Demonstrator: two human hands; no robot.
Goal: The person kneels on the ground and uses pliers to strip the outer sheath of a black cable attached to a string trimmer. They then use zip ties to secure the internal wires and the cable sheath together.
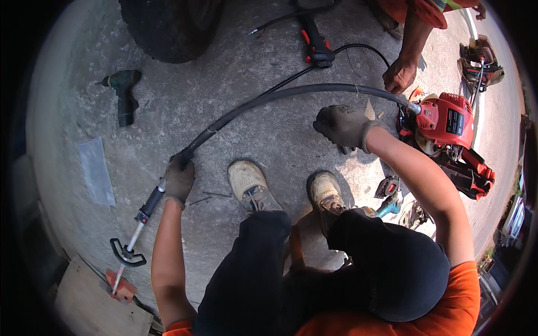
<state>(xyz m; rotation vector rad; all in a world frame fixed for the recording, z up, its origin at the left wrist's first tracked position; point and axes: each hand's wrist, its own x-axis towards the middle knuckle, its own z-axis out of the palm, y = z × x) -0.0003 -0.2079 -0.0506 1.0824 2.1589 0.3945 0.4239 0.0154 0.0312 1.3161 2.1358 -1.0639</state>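
My gloved left hand is wrapped round the lower end of a black flexible shaft, where it meets the metal tube of a brush cutter. The shaft arches over my boots to a red engine at the right. On the tube sit a black grip and a loop handle. My gloved right hand is in front of the arch, apart from the shaft, its fingers curled in. What it holds, if anything, is hidden. Another person's bare hand reaches down beside the engine end of the shaft.
A cordless drill and a clear plastic bag lie on the concrete at left. A trigger handle with a cable lies beyond the shaft. A tyre stands at the far left. A teal power tool lies beside my right leg.
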